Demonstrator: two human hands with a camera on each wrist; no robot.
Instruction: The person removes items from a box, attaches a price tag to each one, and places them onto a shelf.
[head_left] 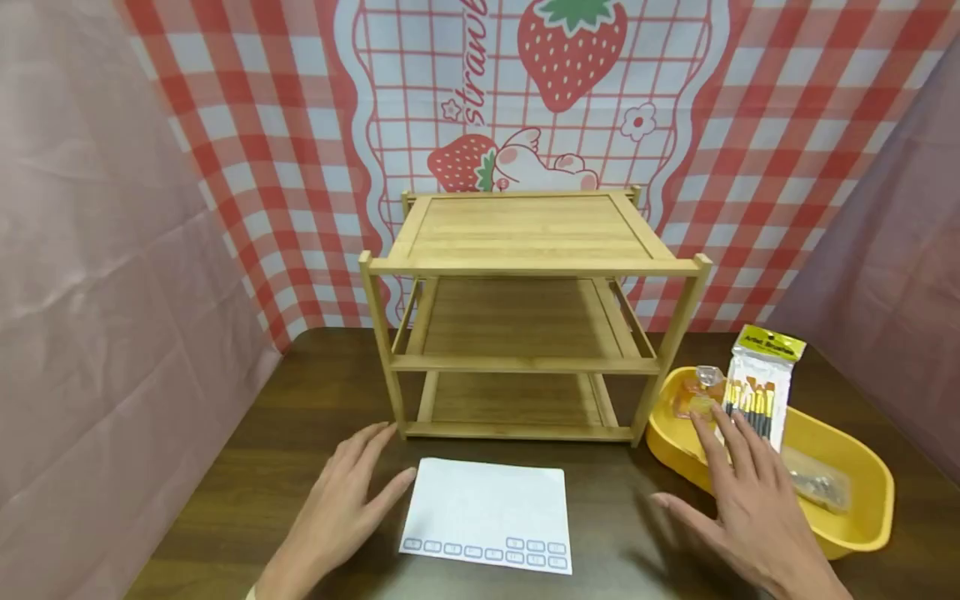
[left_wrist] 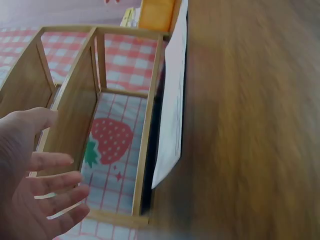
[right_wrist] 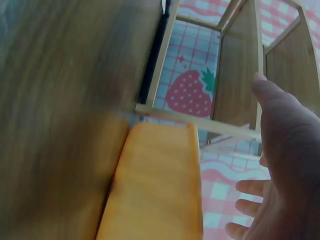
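In the head view my left hand (head_left: pixel 339 498) is spread beside a white paper sheet (head_left: pixel 491 508) with small blue boxes printed along its near edge; the thumb tip is right at the sheet's left side. My right hand (head_left: pixel 750 492), fingers apart and holding nothing, hovers by a yellow plastic basin (head_left: pixel 851 442) and overlaps it in this view. Inside the basin are a pack of artist brushes (head_left: pixel 759 375), a small glass bottle (head_left: pixel 701 392) with pinkish-orange liquid, and a clear bag (head_left: pixel 817 482) of small items. Both wrist views show loosely extended fingers gripping nothing.
A three-tier wooden shelf (head_left: pixel 532 267) stands at the middle back of the dark wooden table (head_left: pixel 247 483). Behind it hangs a red-checked strawberry cloth (head_left: pixel 292 167). Pinkish curtains (head_left: pixel 90 292) close off both sides.
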